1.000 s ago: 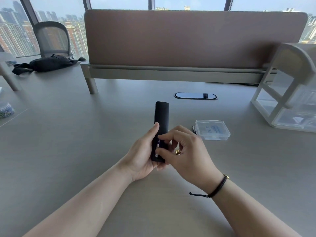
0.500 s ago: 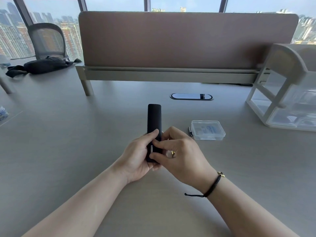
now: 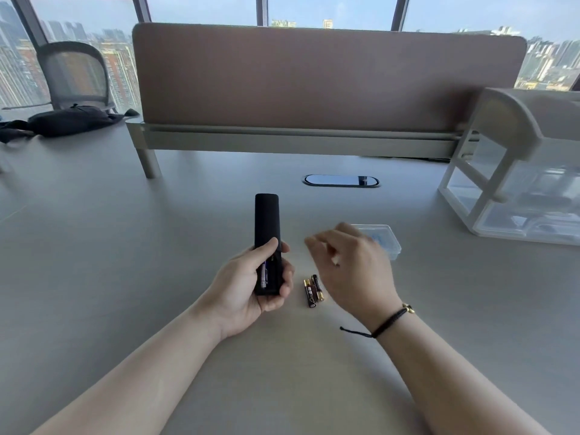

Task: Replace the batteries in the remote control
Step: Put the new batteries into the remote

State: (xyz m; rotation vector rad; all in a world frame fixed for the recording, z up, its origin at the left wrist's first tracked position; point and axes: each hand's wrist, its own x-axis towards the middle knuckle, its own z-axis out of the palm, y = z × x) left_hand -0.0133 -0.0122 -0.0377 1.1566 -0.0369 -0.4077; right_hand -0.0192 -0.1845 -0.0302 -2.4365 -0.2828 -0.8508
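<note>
Since the earlier frame, right hand (image 3: pixel 351 265) has left the remote control (image 3: pixel 266 243) and now hangs off to its right, above the desk, motion-blurred; fingers loosely curled, nothing visibly held. Two batteries (image 3: pixel 313 291), hidden under the hands before, now show on the desk.

Desk (image 3: pixel 94 246): pale grey, fills most of the view. Brown divider panel (image 3: pixel 326 80) stands across its far side on a grey rail. White open-frame organizer with clear drawers (image 3: pixel 508 189) at far right on the desk. Mesh office chair (image 3: pixel 75 73) at far left by the windows; black bag (image 3: pixel 66 120) lies on the desk in front of it. Oval cable port (image 3: pixel 341 180) sits in the desk surface beyond the remote.

Clear plastic box (image 3: pixel 387 243) lies on the desk, partly hidden behind the right hand.

Left hand (image 3: pixel 251 290) grips the lower end of the black remote control, thumb laid across its front, fingers wrapped round the right edge. Remote is held clear of the desk, pointing away from the person, back compartment open. One battery with a purple label (image 3: pixel 265 273) sits in the left slot; right slot looks dark, contents cannot be told.

Two black-and-gold batteries lie side by side, touching, on the desk between the two hands, just right of the remote's lower end.

Black cord bracelet (image 3: pixel 384 321) on the right wrist.
</note>
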